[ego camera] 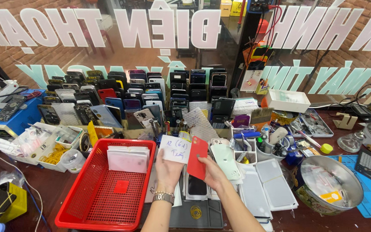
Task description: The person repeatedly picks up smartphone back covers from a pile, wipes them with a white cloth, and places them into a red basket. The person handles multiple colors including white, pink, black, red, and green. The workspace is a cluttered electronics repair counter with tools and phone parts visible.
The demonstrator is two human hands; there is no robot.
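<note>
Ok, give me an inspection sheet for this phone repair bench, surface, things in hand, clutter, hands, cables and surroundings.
Surface: dark wooden bench, crowded, with a grey work mat under the hands.
Job's things: white handwritten card in the left hand; red phone back cover in the right hand.
Clutter: red plastic basket holding white packets, rows of phones, metal bowl, white trays, yellow rubber bands.
Grippers: both hands grip at the lower edge; wristwatch on the left wrist.
Cables: red leads hanging at the rear; white cable on the left.
Surroundings: glass window with lettering, brick paving beyond.
</note>
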